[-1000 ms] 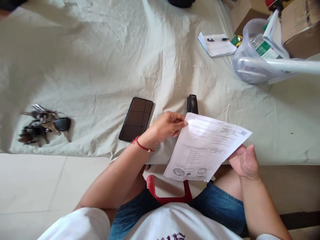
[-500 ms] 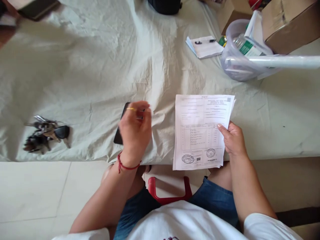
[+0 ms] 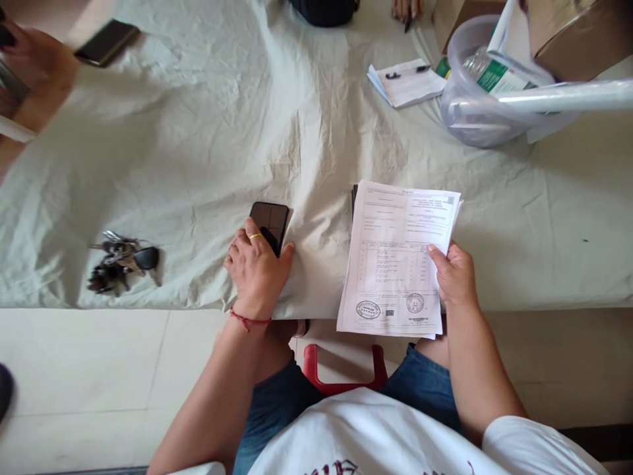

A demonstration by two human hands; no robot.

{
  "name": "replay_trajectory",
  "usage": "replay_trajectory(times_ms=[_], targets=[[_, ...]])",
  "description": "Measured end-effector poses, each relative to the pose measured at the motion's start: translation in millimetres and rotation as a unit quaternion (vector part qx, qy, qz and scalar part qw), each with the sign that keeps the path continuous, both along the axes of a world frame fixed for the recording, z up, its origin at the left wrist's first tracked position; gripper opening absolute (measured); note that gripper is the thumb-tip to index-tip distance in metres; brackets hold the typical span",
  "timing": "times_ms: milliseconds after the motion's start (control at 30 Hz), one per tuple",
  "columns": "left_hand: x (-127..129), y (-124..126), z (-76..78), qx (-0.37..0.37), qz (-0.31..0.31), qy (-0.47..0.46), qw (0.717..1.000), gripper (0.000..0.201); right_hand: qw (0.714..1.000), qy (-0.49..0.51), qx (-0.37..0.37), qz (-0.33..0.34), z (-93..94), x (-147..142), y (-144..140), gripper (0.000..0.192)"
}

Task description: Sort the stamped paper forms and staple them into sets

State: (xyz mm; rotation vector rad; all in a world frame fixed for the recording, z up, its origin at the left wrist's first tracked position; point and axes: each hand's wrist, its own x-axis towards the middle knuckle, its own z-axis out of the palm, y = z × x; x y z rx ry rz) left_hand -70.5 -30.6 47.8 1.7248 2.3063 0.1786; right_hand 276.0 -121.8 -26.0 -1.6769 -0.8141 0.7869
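My right hand (image 3: 453,276) grips the right edge of a sheaf of printed papers (image 3: 395,257) with stamps at the bottom, held flat over the table's near edge. My left hand (image 3: 257,267), with a red string bracelet and a ring, rests on the lower end of a black phone (image 3: 270,223) lying on the pale cloth (image 3: 198,145); its fingers curl around the phone's sides. A dark stapler (image 3: 354,196) shows only as a sliver behind the papers' top left corner.
A bunch of keys (image 3: 121,260) lies left of the phone. At the back right sit a notepad with a pen (image 3: 408,82), a clear plastic tub (image 3: 475,99) and cardboard boxes (image 3: 578,33). Another person's hand (image 3: 34,72) shows far left, another's fingers (image 3: 406,9) at the top.
My left hand let go of the papers, swung left and came down on the phone. My right hand turned the papers upright and now holds them alone.
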Motion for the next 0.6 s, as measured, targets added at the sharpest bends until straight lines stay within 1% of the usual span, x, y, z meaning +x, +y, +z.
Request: replay_trajectory(times_ms=[67,133,333,600], targets=[[5,7,-0.3,0.0,0.011,0.006,1.0,0.087,1.0,0.001,-0.008,0.011,0.0,0,-3,0.045],[7,12,-1.1,0.005,0.015,0.006,1.0,0.083,1.0,-0.001,-0.016,0.02,0.1,0,-6,0.047],[7,20,-4.8,-0.006,-0.005,0.027,1.0,0.083,0.999,-0.004,-0.006,0.045,-2.4,0,-6,0.049],[-7,19,-14.5,0.025,-0.028,0.017,0.999,0.08,0.998,-0.033,0.001,0.054,-6.2,3,-5,0.049]])
